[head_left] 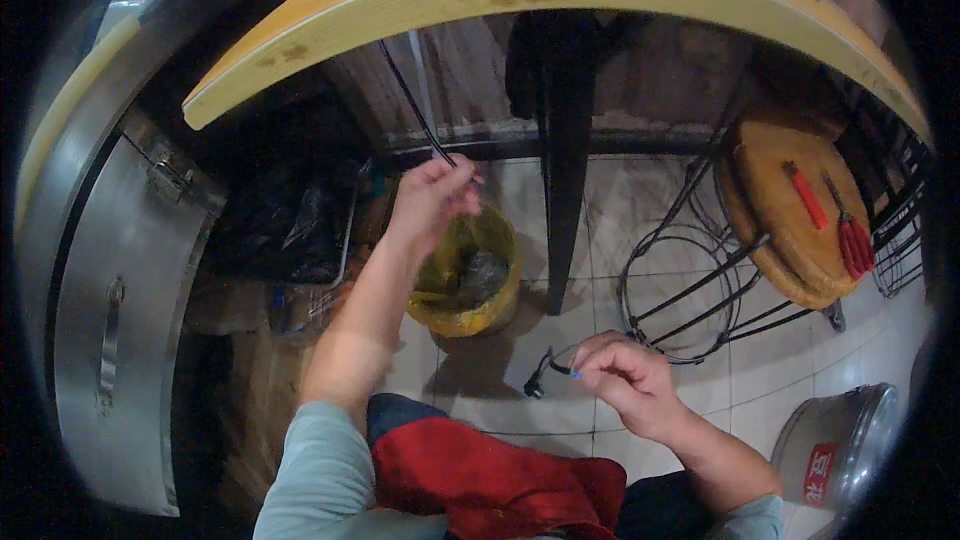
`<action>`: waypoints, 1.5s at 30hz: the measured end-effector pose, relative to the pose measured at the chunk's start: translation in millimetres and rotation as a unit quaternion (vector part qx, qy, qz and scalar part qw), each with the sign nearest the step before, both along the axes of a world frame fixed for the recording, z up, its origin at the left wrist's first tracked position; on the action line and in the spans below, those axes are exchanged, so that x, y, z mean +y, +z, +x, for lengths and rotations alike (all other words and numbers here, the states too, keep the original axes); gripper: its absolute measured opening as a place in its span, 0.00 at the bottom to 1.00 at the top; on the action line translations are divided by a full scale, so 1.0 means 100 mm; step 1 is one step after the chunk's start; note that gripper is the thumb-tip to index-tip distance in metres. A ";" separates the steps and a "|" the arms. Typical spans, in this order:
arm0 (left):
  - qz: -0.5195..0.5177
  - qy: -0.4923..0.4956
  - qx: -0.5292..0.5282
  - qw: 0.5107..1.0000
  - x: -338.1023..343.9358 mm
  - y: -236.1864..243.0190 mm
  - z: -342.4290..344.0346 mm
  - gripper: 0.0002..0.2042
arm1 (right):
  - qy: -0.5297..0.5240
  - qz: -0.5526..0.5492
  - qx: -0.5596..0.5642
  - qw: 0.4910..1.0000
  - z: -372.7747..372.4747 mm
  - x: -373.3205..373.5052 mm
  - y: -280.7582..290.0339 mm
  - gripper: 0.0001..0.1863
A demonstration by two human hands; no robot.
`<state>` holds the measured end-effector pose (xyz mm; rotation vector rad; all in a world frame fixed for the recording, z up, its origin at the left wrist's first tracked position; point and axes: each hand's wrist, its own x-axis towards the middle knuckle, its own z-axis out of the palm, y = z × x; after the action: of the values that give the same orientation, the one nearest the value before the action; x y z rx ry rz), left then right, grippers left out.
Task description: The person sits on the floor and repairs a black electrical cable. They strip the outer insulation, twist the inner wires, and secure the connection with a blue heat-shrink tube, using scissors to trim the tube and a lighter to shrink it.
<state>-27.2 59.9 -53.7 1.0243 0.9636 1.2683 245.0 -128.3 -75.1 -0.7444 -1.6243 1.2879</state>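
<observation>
My left hand (438, 198) is closed around a black cable (407, 90) that hangs from under the wooden tabletop. Lower and to the right, my right hand (628, 377) pinches a short black cord with a plug (536, 386) on its end. A tiny blue spot shows at the fingertips of that hand; what it is I cannot make out. Just below my left hand stands a yellow bin (465, 318) with a liner and some rubbish in it. The two cable pieces are apart from each other.
The wooden tabletop (450, 15) curves over the scene, with a black table leg (566, 160) below. At right, a stool (770, 170) bears a red-handled tool (808, 198) and red-handled scissors or pliers (855, 243). A metal drum (845, 430) and a steel cabinet (125, 330) flank me.
</observation>
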 end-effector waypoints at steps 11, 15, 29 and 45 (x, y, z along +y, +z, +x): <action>0.080 -0.081 -0.104 0.988 -1.17 0.69 0.22 0.05 | 0.062 -0.132 0.090 0.985 -0.13 0.01 0.12 0.04; 0.088 -0.088 -0.122 0.985 -1.18 0.69 0.22 0.06 | 0.061 -0.163 0.100 0.980 -0.15 -0.03 0.16 0.05; 0.099 -0.076 -0.110 0.986 -1.18 0.61 0.18 0.05 | 0.008 -0.156 0.078 0.985 -0.26 -0.06 0.15 0.07; 0.115 -0.045 -0.040 0.992 -1.06 0.60 0.39 0.05 | -0.083 -0.218 0.231 0.945 -0.67 0.47 0.46 0.06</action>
<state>11.8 -45.8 6.8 1.1714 0.7126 1.3570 178.2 -81.5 -28.8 -0.7498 -0.8920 1.5760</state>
